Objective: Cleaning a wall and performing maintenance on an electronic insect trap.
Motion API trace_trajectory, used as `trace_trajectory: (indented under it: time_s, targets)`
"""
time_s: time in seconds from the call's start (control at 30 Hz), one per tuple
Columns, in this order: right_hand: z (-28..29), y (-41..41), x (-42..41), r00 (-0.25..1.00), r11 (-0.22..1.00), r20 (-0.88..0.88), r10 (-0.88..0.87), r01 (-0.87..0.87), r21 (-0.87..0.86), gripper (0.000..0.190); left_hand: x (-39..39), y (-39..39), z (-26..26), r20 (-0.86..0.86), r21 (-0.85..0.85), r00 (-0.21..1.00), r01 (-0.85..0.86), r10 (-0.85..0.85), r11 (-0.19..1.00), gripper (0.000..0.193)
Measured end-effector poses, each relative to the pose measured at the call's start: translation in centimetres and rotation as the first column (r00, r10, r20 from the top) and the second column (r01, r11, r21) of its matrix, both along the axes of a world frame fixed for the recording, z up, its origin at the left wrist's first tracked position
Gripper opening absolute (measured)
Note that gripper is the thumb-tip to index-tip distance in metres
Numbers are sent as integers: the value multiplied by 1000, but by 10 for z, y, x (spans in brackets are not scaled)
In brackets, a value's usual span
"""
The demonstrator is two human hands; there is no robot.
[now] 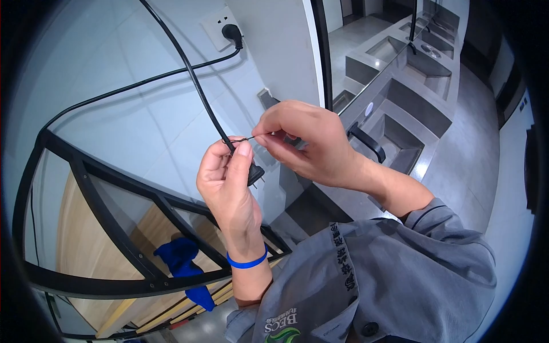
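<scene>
My left hand (227,176) grips a black power cord (188,68) just above its plug (256,175), whose metal prongs point down and to the right. Around the cord, by my left thumb, loops a thin dark twist tie (237,140) with a twisted stretch running to the right. The free end of the tie is pinched between thumb and forefinger of my right hand (304,143). A blue band circles my left wrist. The cord runs up and out of view at the top.
A wall socket (218,26) holds another black plug (232,35), its cable crossing behind the held cord. Below left stands a black metal frame (116,214) with wooden shelves (92,231) and a blue cloth (182,257). Grey sinks (396,141) and a black faucet (368,142) lie right.
</scene>
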State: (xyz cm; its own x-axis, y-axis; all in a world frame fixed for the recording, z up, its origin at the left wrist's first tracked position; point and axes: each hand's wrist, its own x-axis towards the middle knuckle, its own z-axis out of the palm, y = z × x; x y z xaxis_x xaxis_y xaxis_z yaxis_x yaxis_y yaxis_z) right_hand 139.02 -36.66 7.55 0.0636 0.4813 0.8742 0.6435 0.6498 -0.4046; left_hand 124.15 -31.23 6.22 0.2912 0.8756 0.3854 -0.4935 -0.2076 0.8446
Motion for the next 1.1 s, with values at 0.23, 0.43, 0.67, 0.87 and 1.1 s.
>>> trace_trajectory:
  time_s: [0.23,0.43,0.67,0.87,1.1]
  targets:
    - [-5,3,1,992,992,104,-64,53,113,13,4,-1,0,99,-33,993,75,-71,997,5]
    - [10,-15,-4,946,933,-289,148,-230,-276,7,8,1,-5,-11,70,996,-92,93,993,8]
    - [8,-9,1,756,792,-612,231,-512,-334,7,8,-5,4,11,27,1000,-17,17,999,12]
    - [11,-10,-2,752,795,-622,217,-506,-335,12,8,-3,3,35,30,997,69,-70,997,12]
    - [4,-6,-5,687,779,-676,267,-567,-268,10,12,-1,1,47,24,997,66,-67,998,9]
